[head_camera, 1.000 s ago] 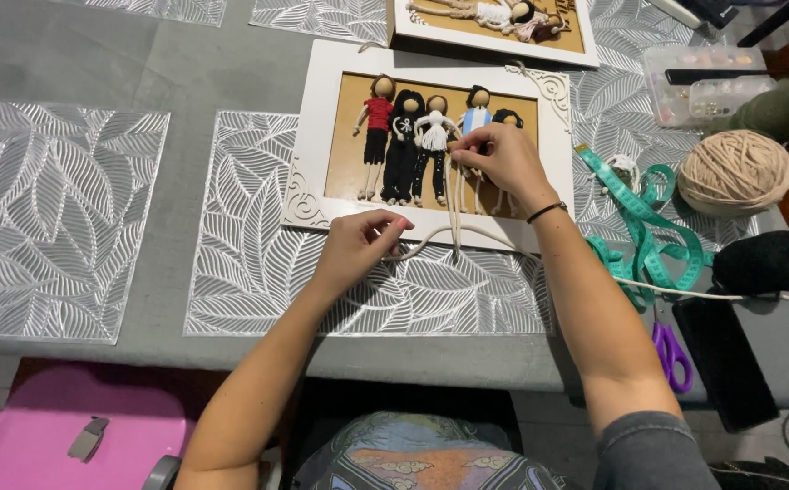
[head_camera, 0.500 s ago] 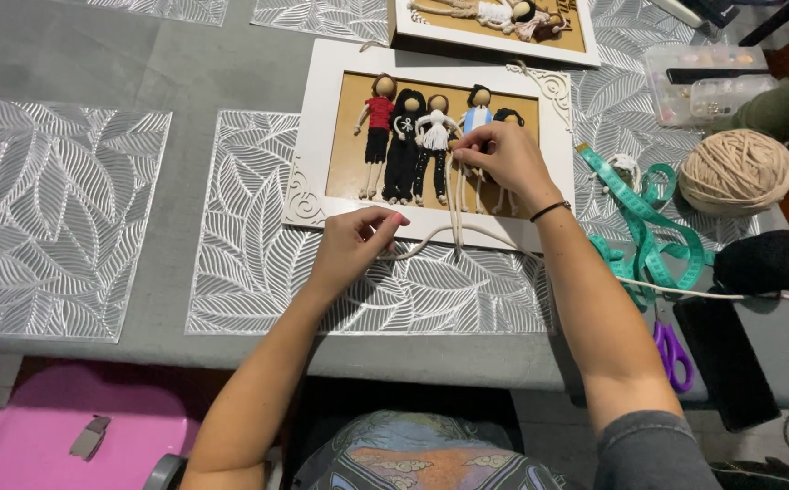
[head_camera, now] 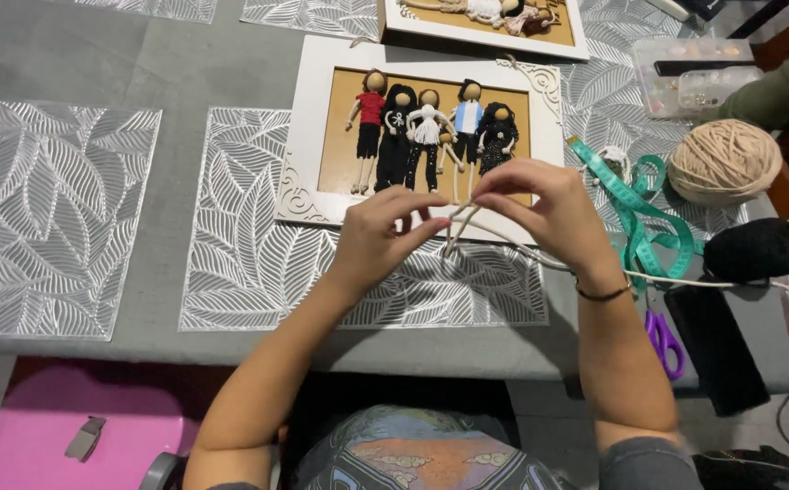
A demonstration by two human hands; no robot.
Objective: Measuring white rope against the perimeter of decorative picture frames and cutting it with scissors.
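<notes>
My left hand (head_camera: 378,238) and my right hand (head_camera: 540,210) meet over the lower edge of a white picture frame (head_camera: 308,136). Both pinch a folded length of beige cord (head_camera: 463,225) between thumb and fingers. The cord trails off to the right across the table toward a beige yarn ball (head_camera: 723,161). Inside the frame, several small yarn dolls (head_camera: 427,134) stand in a row on a tan backing. A dark bracelet circles my right wrist.
White leaf-pattern placemats (head_camera: 45,218) lie on the grey tablecloth. A teal measuring tape (head_camera: 641,210), black yarn ball (head_camera: 756,249), purple-handled scissors (head_camera: 663,339) and a black flat case (head_camera: 714,347) sit at the right. A second framed piece (head_camera: 481,20) lies farther back. A pink box (head_camera: 59,436) sits below the table edge.
My left hand has risen from the placemat to meet my right hand, and the cord that hung straight down is now gathered into a short fold between both hands.
</notes>
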